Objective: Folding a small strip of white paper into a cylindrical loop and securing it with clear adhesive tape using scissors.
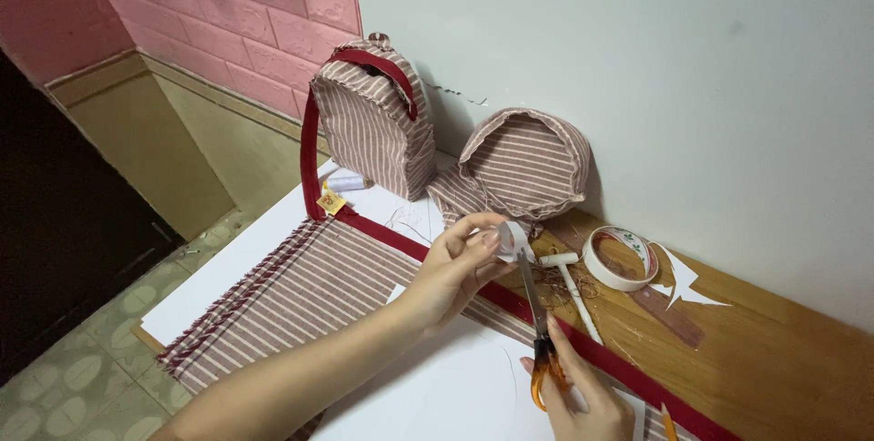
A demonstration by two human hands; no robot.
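Pink brick wall [228, 13] in the upper left of the frame, plain pale wall across the right, green tiled floor [82, 359] at lower left. Wooden desk [774, 359] at lower right, covered partly by a white sheet [437, 395]. Lying across the sheet, a striped cloth panel [291, 300] edged with red binding [619, 368]. Standing at upper centre against the wall, a small striped backpack [373, 122], already sewn into shape by the look of it, and beside it a round striped piece [528, 163], also formed.

Centre of the frame now: left hand [455, 268] pinching a small strip of white tape [513, 239] between fingertips, held just above the red binding. Right hand [578, 395] at bottom centre, closed around orange-handled scissors [539, 332], blades pointing up to the tape, touching or nearly so. Cannot tell whether the cut is through yet.

Right of centre, a tape roll [621, 259] on the bare wood, a white stick tool [574, 291] and loose thread scraps near it, a white paper offcut [683, 282] further right. Thread spool [346, 183] behind the panel. Judging by the layout: two pieces finished, flat panel unassembled.
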